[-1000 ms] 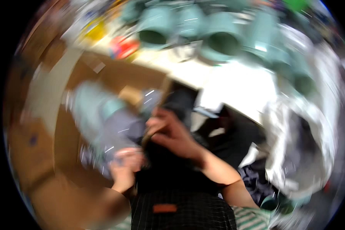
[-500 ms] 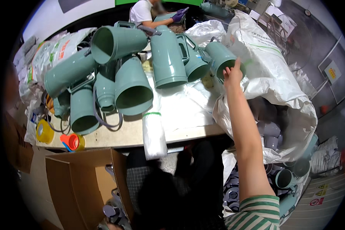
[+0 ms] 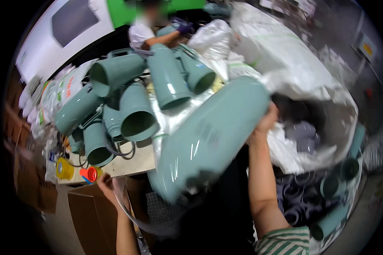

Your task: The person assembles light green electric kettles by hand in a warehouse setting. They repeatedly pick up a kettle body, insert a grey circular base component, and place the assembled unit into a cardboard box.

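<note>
A glossy green jug body [image 3: 212,131], blurred by motion, slants across the middle in front of me. My right hand [image 3: 267,120] grips its upper right end, the fingers partly hidden behind it. Lower left, above the cardboard box, my left hand [image 3: 107,190] is closed on a curved grey handle [image 3: 127,208]. That handle bends down and right below the jug body; whether the two are joined I cannot tell. Several similar jug bodies lie and stand on the table, among them an upright one [image 3: 168,76] and one with its wide opening toward me [image 3: 137,112].
The cardboard box [image 3: 81,212] stands below the table's front edge [image 3: 134,166]. Yellow tape [image 3: 64,168] and an orange ring-shaped item [image 3: 89,174] lie at the left corner. At right, a white sack [image 3: 285,55] holds grey parts [image 3: 303,135]. A co-worker [image 3: 142,36] sits across the table.
My right hand has brought a green jug body from the table's right side toward me. My left hand has come up from the box with the grey handle. The view has shifted.
</note>
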Demonstrator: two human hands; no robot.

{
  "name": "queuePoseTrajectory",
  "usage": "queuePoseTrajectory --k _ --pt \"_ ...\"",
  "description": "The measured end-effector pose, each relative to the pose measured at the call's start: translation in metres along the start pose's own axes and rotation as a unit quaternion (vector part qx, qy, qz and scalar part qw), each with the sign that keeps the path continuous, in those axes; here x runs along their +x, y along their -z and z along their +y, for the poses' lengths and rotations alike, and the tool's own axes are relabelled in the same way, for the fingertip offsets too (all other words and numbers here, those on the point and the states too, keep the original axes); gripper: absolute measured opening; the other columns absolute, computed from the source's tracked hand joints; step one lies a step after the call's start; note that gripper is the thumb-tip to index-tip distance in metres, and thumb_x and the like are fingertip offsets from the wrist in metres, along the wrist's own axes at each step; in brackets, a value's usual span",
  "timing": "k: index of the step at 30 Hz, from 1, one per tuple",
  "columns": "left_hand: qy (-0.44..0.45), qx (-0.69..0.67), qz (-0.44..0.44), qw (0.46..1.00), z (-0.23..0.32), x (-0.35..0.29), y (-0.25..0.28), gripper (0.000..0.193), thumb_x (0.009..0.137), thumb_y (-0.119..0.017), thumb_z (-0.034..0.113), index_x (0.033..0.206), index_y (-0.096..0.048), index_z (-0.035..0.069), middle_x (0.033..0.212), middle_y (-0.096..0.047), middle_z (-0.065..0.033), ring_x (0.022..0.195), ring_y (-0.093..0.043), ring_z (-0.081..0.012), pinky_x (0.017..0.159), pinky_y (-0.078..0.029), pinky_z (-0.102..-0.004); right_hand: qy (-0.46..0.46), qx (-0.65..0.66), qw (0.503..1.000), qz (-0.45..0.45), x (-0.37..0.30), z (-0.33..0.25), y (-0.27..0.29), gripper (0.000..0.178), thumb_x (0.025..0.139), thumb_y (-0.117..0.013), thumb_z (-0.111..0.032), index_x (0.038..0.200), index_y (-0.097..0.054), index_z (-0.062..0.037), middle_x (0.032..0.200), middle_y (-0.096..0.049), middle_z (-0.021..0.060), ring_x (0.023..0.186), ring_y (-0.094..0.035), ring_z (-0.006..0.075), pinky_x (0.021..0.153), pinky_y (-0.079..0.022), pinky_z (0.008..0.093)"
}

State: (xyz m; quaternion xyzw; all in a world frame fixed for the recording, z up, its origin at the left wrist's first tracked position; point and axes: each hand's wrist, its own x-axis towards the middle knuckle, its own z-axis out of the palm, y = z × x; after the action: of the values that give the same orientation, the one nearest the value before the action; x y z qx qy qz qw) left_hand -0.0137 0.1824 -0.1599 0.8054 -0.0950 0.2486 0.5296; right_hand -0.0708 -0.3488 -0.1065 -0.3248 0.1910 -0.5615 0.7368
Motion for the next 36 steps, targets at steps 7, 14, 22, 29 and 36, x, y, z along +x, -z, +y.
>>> queuePoseTrajectory --k 7,14,22,29,36 --pt "-0.026 -0.183 -0.283 0.941 0.103 -0.001 -0.169 0.057 0.099 -0.053 0.030 0.147 -0.044 0.001 0.145 -0.049 -0.0168 0.138 -0.044 -0.0300 0.119 -0.029 -0.0425 -0.200 -0.117 0.930 -0.284 -0.077 0.048 0.025 0.041 0.102 -0.060 -0.033 0.073 -0.059 -0.0043 0.073 -0.055 -0.0042 0.064 -0.048 0.0113 0.060 -0.041 0.0280" --pt "0.280 -0.262 -0.513 0.768 0.077 0.001 -0.191 0.068 0.093 -0.064 0.057 0.129 -0.061 -0.001 0.118 -0.067 -0.0078 0.104 -0.064 -0.0183 0.092 -0.051 -0.0322 -0.139 -0.365 0.860 -0.327 -0.116 0.064 0.086 0.027 0.098 -0.064 -0.028 0.093 -0.062 -0.0016 0.080 -0.063 0.0070 0.078 -0.060 0.0164 0.076 -0.050 0.0315" --pt "0.361 -0.255 -0.537 0.719 0.032 -0.007 -0.029 0.082 0.074 -0.091 0.032 0.139 -0.053 0.000 0.128 -0.066 -0.0090 0.115 -0.065 -0.0214 0.100 -0.052 -0.0371 0.127 -0.624 0.767 -0.081 0.091 -0.045 0.147 0.051 0.082 -0.073 -0.017 0.131 -0.064 -0.0076 0.124 -0.063 0.0272 0.117 -0.060 0.0420 0.098 -0.050 0.0454" --pt "0.377 -0.352 -0.272 0.812 0.083 -0.061 0.003 0.057 0.093 -0.072 0.021 0.140 -0.049 -0.003 0.132 -0.063 -0.0142 0.122 -0.061 -0.0281 0.106 -0.048 -0.0444 0.264 -0.549 0.792 -0.028 0.113 -0.077 0.166 0.030 0.073 -0.082 -0.005 0.100 -0.068 -0.0043 0.094 -0.074 0.0140 0.092 -0.072 0.0317 0.084 -0.054 0.0395" --pt "0.423 -0.396 -0.155 0.800 0.065 -0.061 -0.008 0.052 0.104 -0.057 0.029 0.147 -0.044 0.003 0.146 -0.053 -0.0135 0.135 -0.052 -0.0296 0.111 -0.043 -0.0499 0.344 -0.632 0.694 -0.024 0.027 -0.125 0.112 0.065 0.073 -0.089 -0.023 0.126 -0.054 -0.0114 0.123 -0.060 0.0100 0.112 -0.062 0.0292 0.091 -0.052 0.0410"
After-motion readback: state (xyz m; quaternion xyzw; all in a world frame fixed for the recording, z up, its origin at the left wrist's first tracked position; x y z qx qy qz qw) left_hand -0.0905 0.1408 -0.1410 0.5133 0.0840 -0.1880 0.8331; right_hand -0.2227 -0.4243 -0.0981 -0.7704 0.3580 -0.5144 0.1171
